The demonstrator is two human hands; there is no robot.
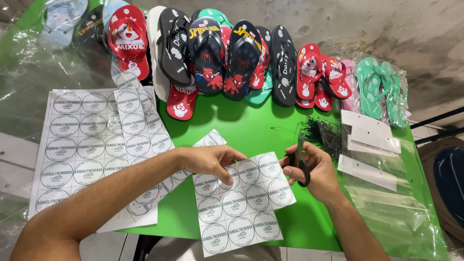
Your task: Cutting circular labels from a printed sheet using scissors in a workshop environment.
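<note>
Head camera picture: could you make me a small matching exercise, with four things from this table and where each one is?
Things:
1. scissors
2. sticker sheet being cut
3. row of flip-flops
4. clear plastic bags

Places:
A. along the far edge of the green table
B. in the right hand
C. at the table's right end
D. under the left hand

Pairs: 1-B, 2-D, 3-A, 4-C
</note>
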